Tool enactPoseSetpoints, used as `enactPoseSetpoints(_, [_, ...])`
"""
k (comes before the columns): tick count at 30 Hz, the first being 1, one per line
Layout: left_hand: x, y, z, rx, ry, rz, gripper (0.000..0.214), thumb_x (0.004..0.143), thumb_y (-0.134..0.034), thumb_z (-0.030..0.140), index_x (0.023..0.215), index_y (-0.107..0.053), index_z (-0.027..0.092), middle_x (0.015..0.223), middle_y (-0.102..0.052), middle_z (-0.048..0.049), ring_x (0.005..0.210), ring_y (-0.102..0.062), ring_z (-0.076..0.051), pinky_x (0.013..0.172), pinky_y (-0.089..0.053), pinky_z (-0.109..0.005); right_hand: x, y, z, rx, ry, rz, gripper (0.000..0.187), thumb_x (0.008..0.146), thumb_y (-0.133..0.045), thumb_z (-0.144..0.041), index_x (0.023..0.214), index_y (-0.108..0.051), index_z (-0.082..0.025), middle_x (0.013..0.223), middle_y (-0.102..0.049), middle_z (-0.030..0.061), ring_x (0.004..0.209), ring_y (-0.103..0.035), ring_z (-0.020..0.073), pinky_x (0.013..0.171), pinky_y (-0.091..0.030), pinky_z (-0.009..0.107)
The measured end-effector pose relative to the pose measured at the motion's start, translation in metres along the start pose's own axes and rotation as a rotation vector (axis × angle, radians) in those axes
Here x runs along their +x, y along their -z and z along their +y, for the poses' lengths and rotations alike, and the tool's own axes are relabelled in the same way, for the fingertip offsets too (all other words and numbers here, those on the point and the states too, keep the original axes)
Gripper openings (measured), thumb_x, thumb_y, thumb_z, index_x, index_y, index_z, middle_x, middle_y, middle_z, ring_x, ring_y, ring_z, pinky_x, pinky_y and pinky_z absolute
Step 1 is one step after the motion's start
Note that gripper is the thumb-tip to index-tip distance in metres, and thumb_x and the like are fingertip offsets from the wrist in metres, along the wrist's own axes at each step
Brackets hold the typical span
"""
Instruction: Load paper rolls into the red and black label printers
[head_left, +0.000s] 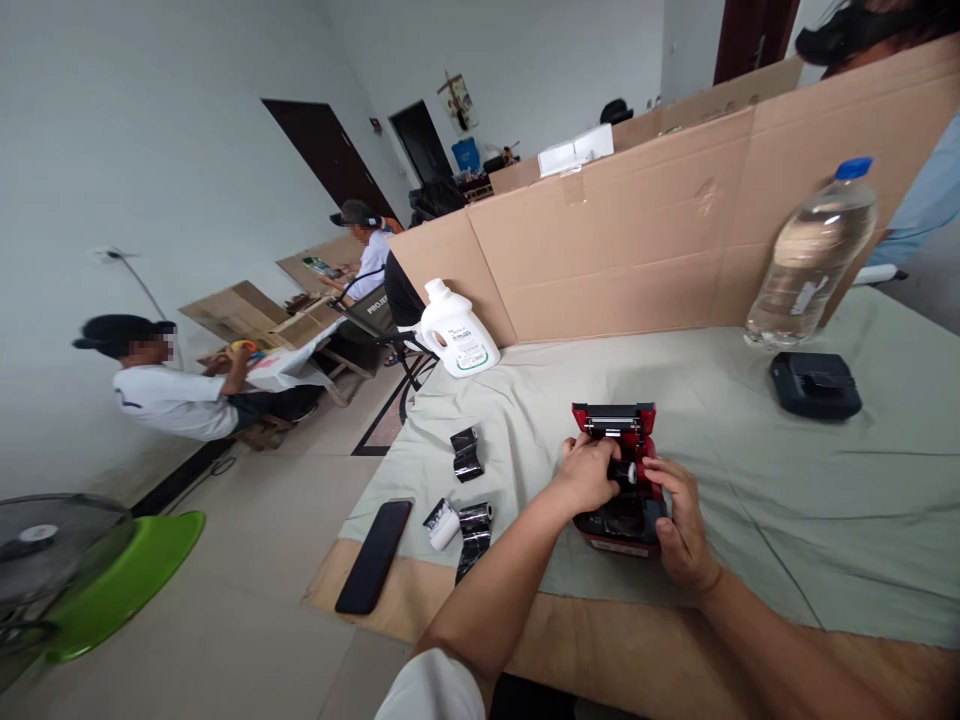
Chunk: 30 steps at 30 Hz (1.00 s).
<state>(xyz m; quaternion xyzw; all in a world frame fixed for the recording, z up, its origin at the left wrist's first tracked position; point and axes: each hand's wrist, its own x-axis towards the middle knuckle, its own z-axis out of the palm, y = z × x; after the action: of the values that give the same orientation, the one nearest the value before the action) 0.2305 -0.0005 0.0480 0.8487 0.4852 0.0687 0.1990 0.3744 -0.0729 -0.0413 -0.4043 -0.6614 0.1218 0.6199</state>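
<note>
A small red and black printer (613, 545) stands on the cloth in front of me with its lid raised. My left hand (589, 474) reaches into it from the left, fingers bent around a small black roll with a white core (631, 471); the fingertips are partly hidden. Against the printer's right side rests my right hand (684, 528), its fingers at the upper edge and thumb lower down, steadying the body. To the left lie a black ribbon roll (468, 464), another partly unwound black roll (475, 530) and a white roll (442, 526).
A dark phone (375, 556) lies at the table's left edge. A white jug (459, 335) stands before a cardboard partition (615, 250). At the right are a water bottle (811, 255) and a black boxy device (814, 385). Other people sit beyond; a fan (67, 570) is at left.
</note>
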Motion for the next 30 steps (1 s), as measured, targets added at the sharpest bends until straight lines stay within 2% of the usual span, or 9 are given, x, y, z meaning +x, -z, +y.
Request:
enactPoseSetpoints(3, [-0.011,0.003,-0.011,-0.416,-0.02,0.129,0.036,0.062,-0.066,0.016,0.096,-0.056,0.022,0.097,-0.063,-0.0042,0.098,-0.054,-0.024,0.099,-0.036,-0.044,0.0,0.001,-0.001,-0.005,0.004,-0.004,0.043,0.093,-0.032,-0.047,0.125,-0.048,-0.021,0.128,-0.049,0.0135,0.12,-0.044,0.0324,0.099,-0.034,0.058])
enactPoseSetpoints(6, [-0.028,0.015,-0.033,-0.765,-0.004,0.191,0.035,0.065,-0.068,0.024,0.097,-0.053,0.023,0.1,-0.062,-0.0061,0.094,-0.057,-0.023,0.087,-0.045,-0.037,0.001,0.001,-0.001,-0.005,0.004,-0.004,0.042,0.093,-0.033,-0.046,0.124,-0.048,-0.021,0.128,-0.05,0.0134,0.12,-0.044,0.0322,0.099,-0.034,0.058])
enactPoseSetpoints(10, [-0.058,0.046,-0.094,-0.981,0.178,0.279,0.042,0.068,-0.069,0.034,0.103,-0.051,0.021,0.1,-0.061,-0.0063,0.082,-0.059,-0.019,0.064,-0.048,-0.027,0.001,0.001,-0.001,0.001,-0.007,-0.016,0.043,0.094,-0.032,-0.046,0.124,-0.048,-0.021,0.127,-0.05,0.0133,0.119,-0.045,0.0317,0.099,-0.035,0.057])
enactPoseSetpoints(12, [-0.076,0.065,-0.137,-0.945,0.318,0.329,0.047,0.066,-0.07,0.035,0.106,-0.051,0.02,0.094,-0.061,-0.0045,0.074,-0.058,-0.016,0.058,-0.045,-0.024,0.001,0.0,-0.001,-0.002,-0.01,-0.019,0.044,0.094,-0.031,-0.047,0.124,-0.049,-0.021,0.127,-0.051,0.0132,0.118,-0.046,0.0317,0.099,-0.034,0.057])
enactPoseSetpoints(15, [-0.104,0.09,-0.202,-0.749,0.5,0.271,0.055,0.057,-0.073,0.036,0.106,-0.055,0.017,0.09,-0.062,-0.0042,0.078,-0.06,-0.019,0.064,-0.048,-0.028,0.0,-0.001,0.0,-0.008,-0.016,-0.017,0.044,0.093,-0.031,-0.048,0.122,-0.05,-0.021,0.126,-0.052,0.013,0.118,-0.047,0.0315,0.099,-0.034,0.057])
enactPoseSetpoints(19, [-0.128,0.098,-0.263,-0.546,0.629,0.264,0.05,0.049,-0.073,0.035,0.093,-0.057,0.017,0.083,-0.064,-0.0026,0.084,-0.062,-0.023,0.072,-0.05,-0.034,0.0,-0.002,0.0,-0.019,-0.018,-0.014,0.044,0.093,-0.031,-0.049,0.122,-0.051,-0.021,0.125,-0.053,0.0132,0.117,-0.047,0.0318,0.098,-0.035,0.057])
enactPoseSetpoints(24, [-0.123,0.082,-0.287,-0.329,0.72,0.199,0.044,0.044,-0.078,0.027,0.083,-0.062,0.016,0.078,-0.066,-0.0031,0.087,-0.063,-0.028,0.08,-0.048,-0.038,0.001,-0.002,-0.001,-0.02,-0.02,-0.022,0.041,0.094,-0.031,-0.046,0.122,-0.05,-0.023,0.125,-0.052,0.0122,0.117,-0.047,0.0325,0.097,-0.035,0.058])
enactPoseSetpoints(27, [-0.106,0.081,-0.288,-0.166,0.755,0.224,0.05,0.052,-0.078,0.034,0.095,-0.063,0.015,0.102,-0.067,-0.0127,0.109,-0.056,-0.037,0.09,-0.043,-0.044,0.001,-0.002,-0.002,-0.013,-0.025,-0.026,0.041,0.094,-0.031,-0.046,0.123,-0.05,-0.023,0.126,-0.052,0.0122,0.117,-0.046,0.033,0.097,-0.035,0.058])
enactPoseSetpoints(30, [-0.083,0.082,-0.284,-0.041,0.723,0.26,0.046,0.071,-0.065,0.036,0.113,-0.059,0.015,0.128,-0.056,-0.016,0.127,-0.042,-0.036,0.102,-0.035,-0.045,0.001,-0.002,-0.002,-0.014,-0.024,-0.025,0.041,0.094,-0.032,-0.045,0.123,-0.05,-0.022,0.126,-0.051,0.0129,0.117,-0.046,0.0326,0.097,-0.035,0.058])
